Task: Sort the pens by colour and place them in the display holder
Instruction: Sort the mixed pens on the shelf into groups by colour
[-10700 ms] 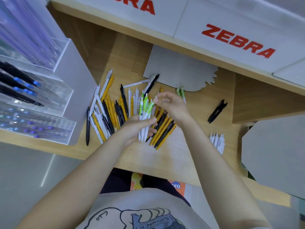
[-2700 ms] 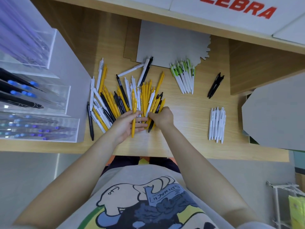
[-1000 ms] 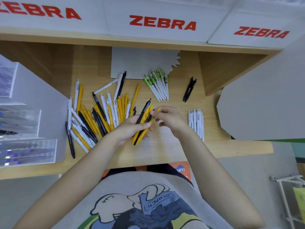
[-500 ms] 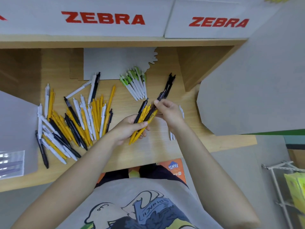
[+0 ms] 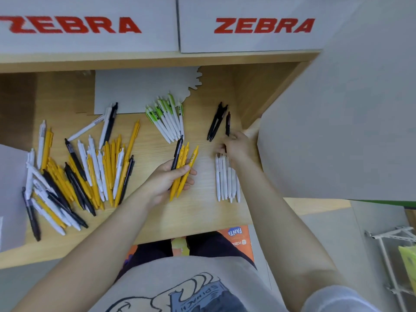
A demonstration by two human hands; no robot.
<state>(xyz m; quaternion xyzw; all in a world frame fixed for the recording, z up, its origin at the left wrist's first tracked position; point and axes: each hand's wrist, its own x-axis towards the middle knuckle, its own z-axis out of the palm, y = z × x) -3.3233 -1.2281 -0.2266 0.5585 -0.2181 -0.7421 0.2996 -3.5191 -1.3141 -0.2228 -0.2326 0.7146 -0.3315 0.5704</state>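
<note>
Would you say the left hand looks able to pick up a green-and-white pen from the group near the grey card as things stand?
Probably not yet: the left hand is full, its grip closed on a bundle of yellow pens. The green-and-white pens lie unobstructed just beyond it.

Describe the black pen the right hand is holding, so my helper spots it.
Under the right ZEBRA sign, find the two black pens on the wooden shelf. Just right, the right hand holds one black pen upright, alone, unlike the crossed pair.

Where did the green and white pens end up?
The green and white pens lie fanned out at the back middle of the wooden desk, overlapping the grey card's edge, between the mixed pile and the black pens.
</note>
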